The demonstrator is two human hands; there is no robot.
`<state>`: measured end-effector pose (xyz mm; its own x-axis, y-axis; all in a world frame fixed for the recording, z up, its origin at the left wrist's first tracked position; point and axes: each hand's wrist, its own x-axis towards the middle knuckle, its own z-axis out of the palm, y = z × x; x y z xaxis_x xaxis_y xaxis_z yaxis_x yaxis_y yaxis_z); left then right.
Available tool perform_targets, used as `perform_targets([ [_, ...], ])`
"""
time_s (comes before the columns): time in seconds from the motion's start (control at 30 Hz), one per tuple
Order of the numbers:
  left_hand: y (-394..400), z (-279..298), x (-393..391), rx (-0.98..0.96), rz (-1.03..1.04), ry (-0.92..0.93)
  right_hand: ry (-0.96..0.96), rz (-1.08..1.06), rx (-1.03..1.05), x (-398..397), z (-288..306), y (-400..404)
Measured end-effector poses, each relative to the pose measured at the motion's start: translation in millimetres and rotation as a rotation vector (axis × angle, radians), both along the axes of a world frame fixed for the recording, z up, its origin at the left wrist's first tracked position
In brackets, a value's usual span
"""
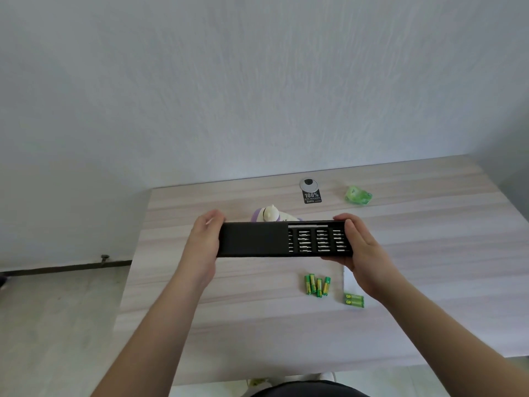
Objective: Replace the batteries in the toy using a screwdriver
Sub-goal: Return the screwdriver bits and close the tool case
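Hands grip the ends of the screwdriver kit, left hand and right hand curled round it, above the table (toy just behind, batteries nearer).

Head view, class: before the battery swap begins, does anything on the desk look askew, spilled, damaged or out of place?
Nothing looks damaged or spilled. The loose green batteries lie unevenly fanned beside two still in their pack, and a crumpled green wrapper sits near the far edge. Left hand and right hand hold the screwdriver bit case level, tray partly slid out.
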<state>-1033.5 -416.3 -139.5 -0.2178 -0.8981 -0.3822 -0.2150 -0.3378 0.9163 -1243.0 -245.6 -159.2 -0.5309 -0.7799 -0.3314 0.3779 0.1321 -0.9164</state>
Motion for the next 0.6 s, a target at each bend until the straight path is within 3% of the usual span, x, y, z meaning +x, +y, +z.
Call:
perform_targets([
  [0.13,4.8,-1.6,-3.3,-0.026,-0.082,-0.102,0.008,0.037,-0.012,-3.8,1.3,-2.2],
  [0.6,19.5,0.7,-15.9,0.074,-0.007,0.010,-0.101,0.066,-0.079,9.2,-3.8,-12.5],
])
